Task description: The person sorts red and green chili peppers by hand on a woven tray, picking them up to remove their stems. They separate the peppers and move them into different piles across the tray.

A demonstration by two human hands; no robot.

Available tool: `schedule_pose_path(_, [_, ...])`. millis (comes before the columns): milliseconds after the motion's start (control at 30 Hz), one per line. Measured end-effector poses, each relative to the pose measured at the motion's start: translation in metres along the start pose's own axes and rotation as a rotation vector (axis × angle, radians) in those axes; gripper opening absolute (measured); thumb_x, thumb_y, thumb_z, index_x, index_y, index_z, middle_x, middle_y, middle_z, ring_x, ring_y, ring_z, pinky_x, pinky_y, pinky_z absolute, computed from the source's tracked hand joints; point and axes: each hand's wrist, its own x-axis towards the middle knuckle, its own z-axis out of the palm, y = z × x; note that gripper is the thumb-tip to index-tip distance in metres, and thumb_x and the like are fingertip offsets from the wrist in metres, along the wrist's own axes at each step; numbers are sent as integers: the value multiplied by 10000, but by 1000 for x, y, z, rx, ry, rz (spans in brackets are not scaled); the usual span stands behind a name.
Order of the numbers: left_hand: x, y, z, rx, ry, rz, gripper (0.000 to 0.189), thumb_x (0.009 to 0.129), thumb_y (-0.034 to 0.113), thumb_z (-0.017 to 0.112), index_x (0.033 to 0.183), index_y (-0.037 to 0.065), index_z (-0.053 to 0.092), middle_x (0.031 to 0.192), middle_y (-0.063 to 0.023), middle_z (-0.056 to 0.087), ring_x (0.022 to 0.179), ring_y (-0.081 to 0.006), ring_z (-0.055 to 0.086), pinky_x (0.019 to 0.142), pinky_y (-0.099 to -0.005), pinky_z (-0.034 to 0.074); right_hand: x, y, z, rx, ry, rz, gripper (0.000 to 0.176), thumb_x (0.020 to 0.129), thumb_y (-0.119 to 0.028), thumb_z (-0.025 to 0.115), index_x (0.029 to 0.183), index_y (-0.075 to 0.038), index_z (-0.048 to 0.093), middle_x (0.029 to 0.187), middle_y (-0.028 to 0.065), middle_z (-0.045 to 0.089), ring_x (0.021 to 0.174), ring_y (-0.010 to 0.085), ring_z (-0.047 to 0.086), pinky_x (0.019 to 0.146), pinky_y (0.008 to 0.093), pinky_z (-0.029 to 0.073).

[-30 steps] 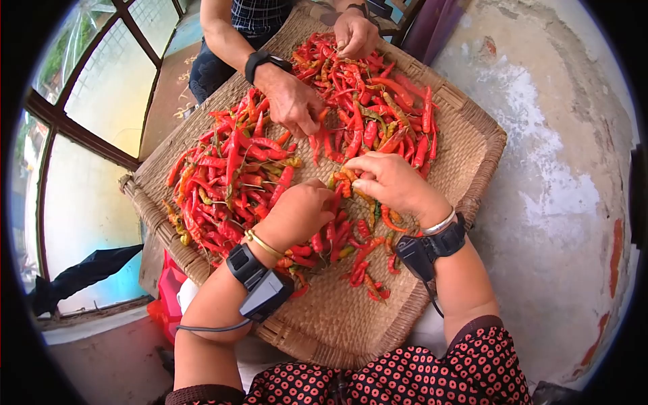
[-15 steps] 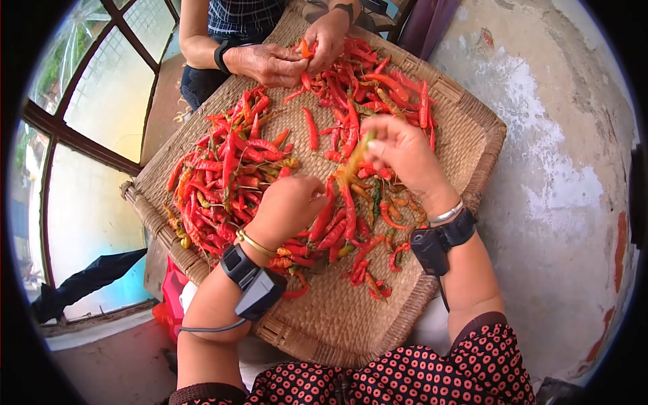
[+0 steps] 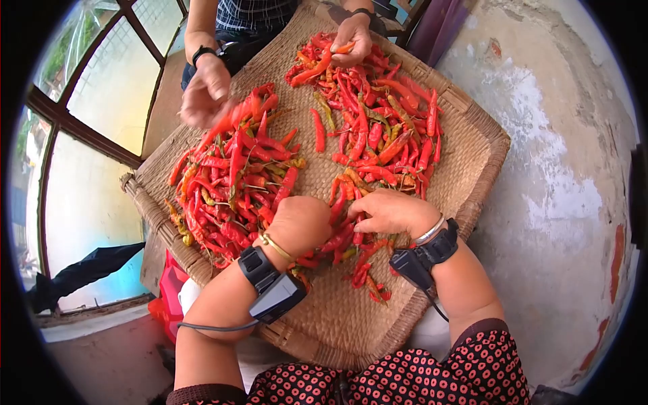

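Observation:
Red chili peppers [image 3: 233, 179] lie heaped on a woven basket tray [image 3: 351, 331]. My left hand [image 3: 304, 225] is curled closed at the near pile, its fingertips turned away and hidden. Just right of it, my right hand [image 3: 395, 212] reaches down with bent fingers and thumb around a red chili pepper at the pile's edge. Both hands are close together over a small near cluster of peppers [image 3: 341, 239], some orange or yellowish.
Across the tray, another person's hand [image 3: 352, 40] holds red peppers above the far pile [image 3: 388, 121]; their other hand [image 3: 206, 94], blurred, is over the left pile. A window [image 3: 91, 202] stands left, a worn wall [image 3: 540, 169] right.
My right hand has come down from holding up a yellowish pepper, which I no longer see in it. My left hand has moved slightly right and down. The other person's hands have parted.

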Motion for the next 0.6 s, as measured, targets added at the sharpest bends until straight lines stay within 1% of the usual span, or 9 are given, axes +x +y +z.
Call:
schedule_pose_path(133, [-5,-20,-9,-105,246,-51,235,731,261,578,634,47,591,620,-154,585,614,-339,594,567,-434,478,0,5,3,-17,-6,4,282,757,-236,628,959,-40,652,866,143,654,812,290,625,727,374,471])
schedule_pose_path(200, [-6,-24,-20,-177,263,-64,233,731,251,590,628,42,576,601,-158,573,595,-340,585,552,-429,466,0,5,3,-14,13,-13,265,753,-236,631,921,-34,663,849,142,656,793,285,627,718,373,472])
schedule_pose_path(300, [-8,-28,-25,-308,318,-68,226,728,222,624,639,24,561,549,-163,537,538,-337,556,515,-410,436,1,3,-4,-102,-91,16,244,753,-231,631,870,-20,671,786,151,651,741,273,629,694,362,475])
schedule_pose_path(367, [-8,-29,-26,-392,380,-86,226,734,207,634,654,7,565,530,-143,529,500,-277,557,499,-371,432,-1,0,-11,-40,-3,-26,229,744,-233,637,802,-15,676,726,173,630,703,263,628,672,348,474])
schedule_pose_path(400, [-8,-28,-28,-391,380,-84,226,734,207,634,654,7,565,530,-143,529,500,-277,557,499,-371,432,-4,-3,-18,37,69,-50,223,781,-197,624,913,-22,667,757,107,653,696,195,626,641,297,476])
schedule_pose_path(433, [-9,-27,-31,-506,408,-121,217,735,208,630,676,6,577,577,-156,556,555,-302,577,536,-387,450,-2,-3,-19,36,70,-49,223,781,-197,624,913,-22,667,757,107,653,696,195,626,641,297,476])
schedule_pose_path(500, [-8,-24,-32,-622,435,-158,211,735,210,626,698,5,589,624,-170,583,610,-327,596,573,-403,468,3,-4,-18,506,673,-187,319,760,-153,659,1047,-21,618,774,109,653,702,163,644,657,307,495])
schedule_pose_path(533, [-7,-22,-30,-686,469,-138,206,734,197,630,703,-3,589,621,-169,581,597,-317,594,566,-391,465,3,-4,-19,506,673,-188,319,760,-153,659,1047,-21,618,774,109,653,702,163,644,657,307,495])
schedule_pose_path(600, [-5,-20,-24,-792,482,-119,212,746,192,643,719,-11,588,612,-160,574,556,-274,585,544,-355,457,4,-7,-21,518,812,-147,398,805,-118,646,1168,2,537,804,52,634,721,118,630,657,264,493])
